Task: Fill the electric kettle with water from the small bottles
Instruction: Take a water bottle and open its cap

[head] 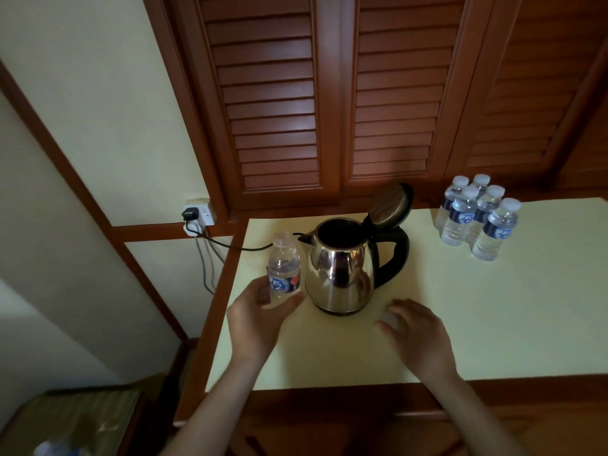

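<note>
A steel electric kettle (342, 271) with a black handle stands on the pale table (493, 307), its lid (393, 202) flipped up and open. My left hand (255, 320) grips a small clear bottle (283, 269) with a blue label, upright and without a cap, just left of the kettle's spout. My right hand (418, 334) rests low on the table in front of the kettle, fingers curled around a small white bottle cap (390, 319). Several full capped bottles (473, 218) stand grouped at the back right.
The kettle's black cord (237, 245) runs left off the table to a wall socket (199, 213). Brown louvred doors (329, 93) rise right behind the table. A woven bin (72, 422) with a bottle in it sits low at the left.
</note>
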{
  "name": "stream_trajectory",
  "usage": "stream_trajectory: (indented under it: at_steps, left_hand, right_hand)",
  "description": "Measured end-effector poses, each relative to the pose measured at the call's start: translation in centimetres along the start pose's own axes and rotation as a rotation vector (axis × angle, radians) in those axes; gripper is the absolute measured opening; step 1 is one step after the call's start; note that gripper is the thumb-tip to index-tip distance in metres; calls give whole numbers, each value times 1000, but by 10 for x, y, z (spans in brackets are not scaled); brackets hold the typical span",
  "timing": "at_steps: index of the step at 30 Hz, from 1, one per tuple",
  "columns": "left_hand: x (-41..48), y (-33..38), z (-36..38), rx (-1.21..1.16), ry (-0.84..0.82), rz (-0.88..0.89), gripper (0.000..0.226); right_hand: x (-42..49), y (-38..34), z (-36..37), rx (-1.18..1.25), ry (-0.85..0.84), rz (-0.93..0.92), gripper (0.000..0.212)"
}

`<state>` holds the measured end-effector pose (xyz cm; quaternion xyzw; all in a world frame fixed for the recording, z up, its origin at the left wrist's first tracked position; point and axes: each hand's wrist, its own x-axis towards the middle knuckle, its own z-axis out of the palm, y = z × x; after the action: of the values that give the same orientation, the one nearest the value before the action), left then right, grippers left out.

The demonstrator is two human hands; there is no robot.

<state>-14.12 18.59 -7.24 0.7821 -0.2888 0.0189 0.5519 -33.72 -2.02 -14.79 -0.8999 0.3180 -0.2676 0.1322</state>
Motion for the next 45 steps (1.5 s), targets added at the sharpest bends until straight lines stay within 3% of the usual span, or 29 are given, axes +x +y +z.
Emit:
stream_trajectory:
  at_steps: [3, 7, 11, 18, 21, 25, 27, 30, 36, 45]
  left_hand:
    - [23, 2, -7, 19, -9, 7, 42]
    - [51, 11, -12, 40, 17, 35, 42]
    - [76, 17, -14, 152, 36, 172, 47]
    - [112, 31, -16, 394, -25, 341, 51]
    - [120, 30, -17, 420, -44, 419, 53]
    - [126, 30, -21, 428, -56, 475, 51]
    - [127, 33, -22, 436, -52, 488, 51]
    - [126, 38, -22, 437, -40, 490, 50]
    - [125, 40, -23, 447, -42, 512, 52]
    - [123, 39, -27, 491, -37, 523, 53]
  right_hand:
    - [1, 0, -2, 11, -70, 61, 38]
    - [1, -2, -6, 102, -116, 137, 39]
    - [0, -1, -4, 107, -166, 147, 42]
    - [-1, 4, 0, 74, -100, 110, 37]
    - [-2, 7, 6, -5, -122, 0, 41]
    - [3, -3, -4, 69, 8, 78, 21]
    - [3, -4, -2, 20, 9, 47, 19]
    - [4, 5, 6, -30, -68, 9, 35]
    - [4, -2, 2, 58, 26, 37, 21]
    - [1, 8, 14, 41, 24, 49, 32]
